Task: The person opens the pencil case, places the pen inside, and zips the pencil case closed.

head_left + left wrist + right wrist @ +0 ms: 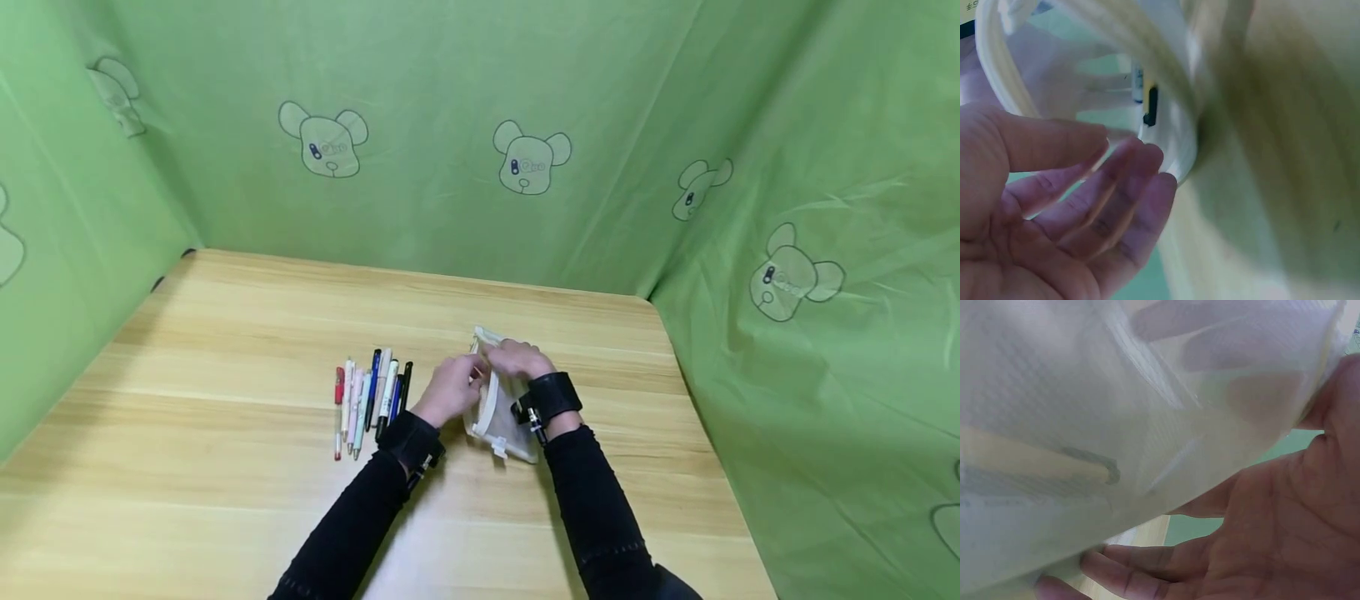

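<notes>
A translucent whitish zip pencil pouch (512, 429) stands on the table with its mouth spread. My left hand (450, 390) is at that mouth; in the left wrist view its fingers (1125, 212) are loosely bent, with nothing seen between them. Beyond the fingertips, a yellow stick with a black end (1152, 107) lies inside the pouch. My right hand (522, 360) holds the pouch by its far rim. In the right wrist view the thumb is partly hidden at the pouch edge, and the lower fingers (1135, 569) extend beneath the mesh.
Left of the pouch several pens (372, 396) lie side by side, with a red-capped pen (339, 417) at the outer left. The wooden table (225, 333) is bordered by green curtains (427, 167) at the back and both sides.
</notes>
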`<state>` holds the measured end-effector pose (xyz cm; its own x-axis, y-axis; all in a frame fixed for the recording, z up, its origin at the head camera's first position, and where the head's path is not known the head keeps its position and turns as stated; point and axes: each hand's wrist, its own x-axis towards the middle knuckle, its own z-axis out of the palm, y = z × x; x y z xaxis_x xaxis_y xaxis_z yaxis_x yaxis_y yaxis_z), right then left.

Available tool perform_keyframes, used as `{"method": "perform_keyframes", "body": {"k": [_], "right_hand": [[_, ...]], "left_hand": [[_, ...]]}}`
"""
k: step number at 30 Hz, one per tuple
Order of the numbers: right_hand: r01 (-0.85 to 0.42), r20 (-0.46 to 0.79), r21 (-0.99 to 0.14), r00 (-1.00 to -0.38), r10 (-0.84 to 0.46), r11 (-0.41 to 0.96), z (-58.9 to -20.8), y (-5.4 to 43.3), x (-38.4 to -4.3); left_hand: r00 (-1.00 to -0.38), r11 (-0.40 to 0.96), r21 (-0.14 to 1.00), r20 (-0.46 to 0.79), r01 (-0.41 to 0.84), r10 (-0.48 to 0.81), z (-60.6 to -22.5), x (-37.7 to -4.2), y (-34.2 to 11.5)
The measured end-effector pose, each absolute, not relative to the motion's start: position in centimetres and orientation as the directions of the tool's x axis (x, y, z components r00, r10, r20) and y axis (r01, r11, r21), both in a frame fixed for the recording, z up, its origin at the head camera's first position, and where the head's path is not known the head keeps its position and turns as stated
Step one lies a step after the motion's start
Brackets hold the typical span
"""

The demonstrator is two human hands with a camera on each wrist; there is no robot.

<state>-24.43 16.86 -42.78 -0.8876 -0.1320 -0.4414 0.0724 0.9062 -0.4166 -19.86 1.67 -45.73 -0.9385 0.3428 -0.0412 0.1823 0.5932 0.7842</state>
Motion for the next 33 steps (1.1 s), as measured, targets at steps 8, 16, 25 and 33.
{"method": "perform_keyframes", "body": {"k": [8, 16, 25, 33], "right_hand": [[0.075, -0.444, -0.405, -0.888, -0.124, 0.911, -43.3, 16.7, -24.6], [0.085, -0.446, -0.394, -0.888, -0.109, 0.915, -43.2, 16.6, -24.6], [0.073, -0.433, -0.405, -0.893, -0.121, 0.911, -42.8, 16.7, -24.4], [0.074, -0.443, -0.386, -0.889, -0.115, 0.919, -43.0, 16.8, -24.4]], "left_hand": [[-0.967, 0.708, 0.681, 0.002, 0.187, 0.253, -44.8, -19.4, 1.0], [-0.968, 0.792, 0.557, 0.139, 0.249, 0.207, -43.5, -18.8, -0.2], [-0.972, 0.834, 0.51, 0.201, 0.212, 0.123, -43.0, -18.0, -1.4], [-0.991, 0.866, 0.489, 0.123, 0.104, 0.049, -43.2, -18.0, -2.0]]}}
